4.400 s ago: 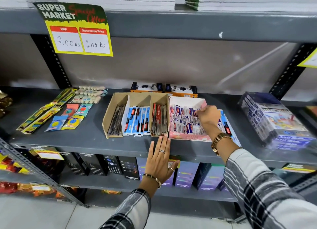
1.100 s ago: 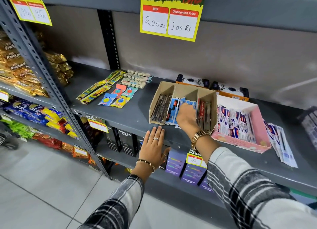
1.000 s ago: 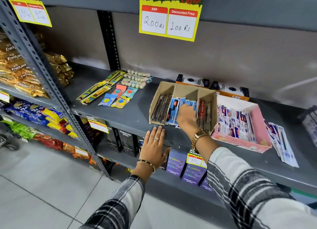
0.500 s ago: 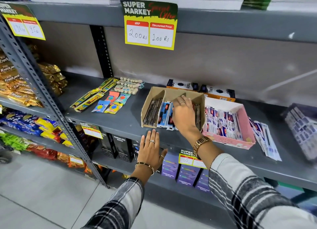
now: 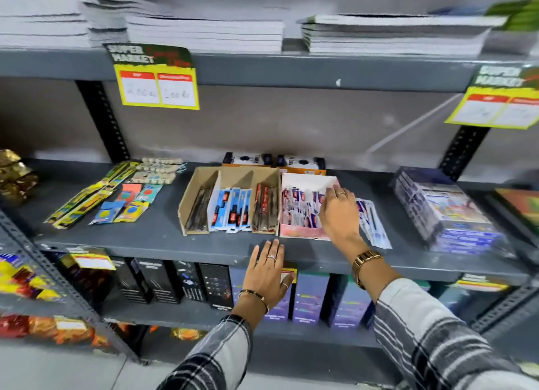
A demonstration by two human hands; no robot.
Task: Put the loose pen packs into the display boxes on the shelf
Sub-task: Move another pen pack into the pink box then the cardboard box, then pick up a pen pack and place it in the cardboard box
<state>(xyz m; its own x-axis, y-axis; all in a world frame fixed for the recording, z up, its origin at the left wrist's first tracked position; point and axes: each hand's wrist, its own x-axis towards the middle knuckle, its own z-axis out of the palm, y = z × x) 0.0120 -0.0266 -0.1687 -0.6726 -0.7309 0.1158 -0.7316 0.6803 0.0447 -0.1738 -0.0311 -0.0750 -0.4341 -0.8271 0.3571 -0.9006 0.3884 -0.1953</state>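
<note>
A brown cardboard display box (image 5: 186, 202) with three slots stands mid-shelf, holding dark pens, blue-white pen packs (image 5: 232, 210) and red-brown packs. To its right is a pink display box (image 5: 300, 233) full of blue-white packs. Several loose pen packs (image 5: 373, 223) lie flat on the shelf right of the pink box. My right hand (image 5: 338, 211) hovers over the pink box's right side, fingers spread and empty, its edge beside the loose packs. My left hand (image 5: 267, 273) rests flat on the shelf's front edge, holding nothing.
Toothbrush packs and small colourful sachets (image 5: 116, 197) lie at the left. A wrapped stack of blue boxes (image 5: 443, 211) stands at the right. Two boxes (image 5: 274, 160) sit behind the display boxes. Stacked notebooks fill the shelf above; dark cartons line the one below.
My right hand has left the brown box's middle slot and swung right over the pink box. The view has shifted right and up. My left hand stays on the shelf edge.
</note>
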